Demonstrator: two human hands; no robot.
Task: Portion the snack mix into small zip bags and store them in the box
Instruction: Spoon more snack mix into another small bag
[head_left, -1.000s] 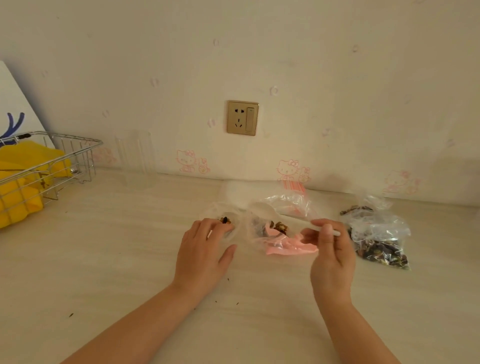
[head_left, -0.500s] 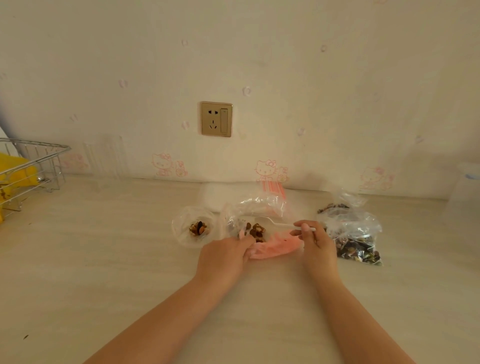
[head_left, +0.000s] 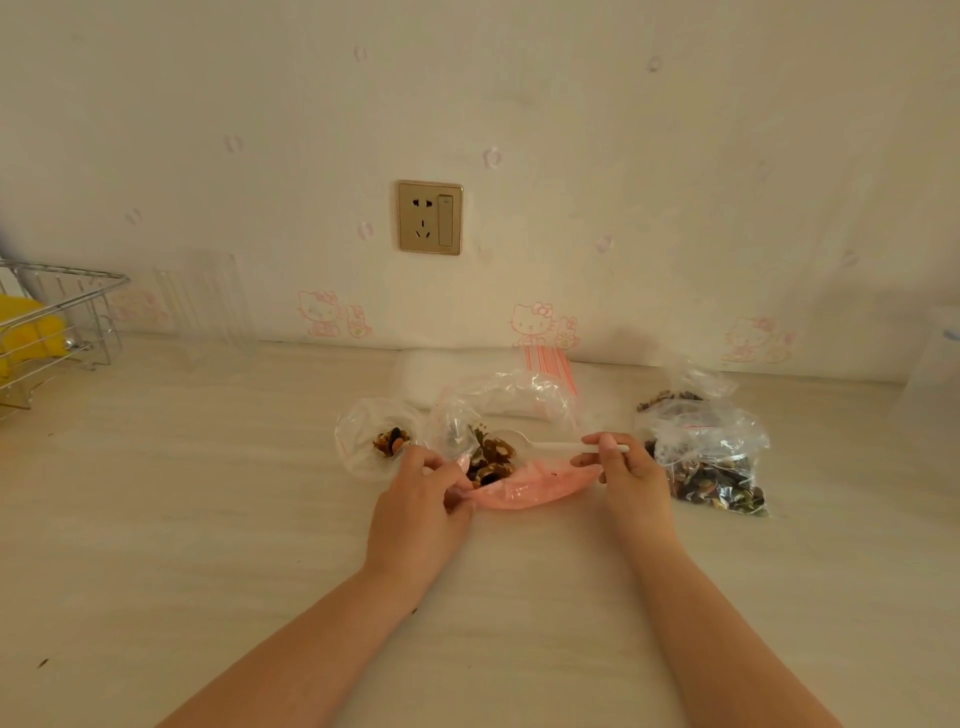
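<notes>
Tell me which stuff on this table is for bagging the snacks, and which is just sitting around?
For the job:
- left hand pinching the pink-edged clear zip bag
- right hand holding the white plastic spoon
- small clear bag with a little mix
- big clear bag of dark snack mix
- stack of empty red-striped zip bags

Just lying about:
- wire basket with yellow things
- gold wall socket

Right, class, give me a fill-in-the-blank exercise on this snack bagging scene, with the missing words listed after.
1. The right hand holds a white plastic ____.
2. The left hand grips the ____-edged open bag.
3. On the wall above the counter sits a gold-framed ____.
4. At the far left stands a wire ____ holding something yellow.

Missing words: spoon; pink; socket; basket
</notes>
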